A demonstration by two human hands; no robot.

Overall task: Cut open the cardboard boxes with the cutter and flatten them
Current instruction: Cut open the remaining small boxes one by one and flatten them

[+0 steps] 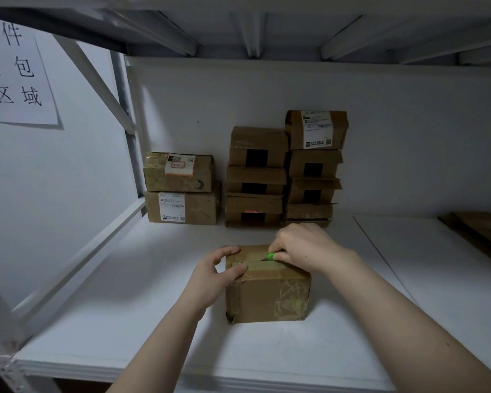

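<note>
Clamps one cardboard box [267,293] at its upper left corner with the left hand [219,275], fingers curled over the far edge, thumb laid along the taped top. Pinches one green cutter [271,256] in the right hand [304,248], fingers closed round the handle, tip down on the tape seam across the top of that same box, just right of the left hand's hold.

Beyond the grip, against the back wall: nine more boxes in three stacks. Up and left of the hands, a stack of two [182,188], each with a label. Straight beyond the hands, a stack of three [255,177], dark patches on their fronts. Touching that on its right, a stack of four [313,165], a white label on the topmost. Well to the right of the cutter hand, at the frame edge, one piece of flat cardboard [479,231].

Under the held box, a white shelf board [125,293], a joint line running away to the right of the right forearm. Overhead, the ribbed underside of an upper shelf [253,32]. Left of the grip, a white wall behind diagonal white bracing [97,80], and one paper sign [17,72] with large black characters
</note>
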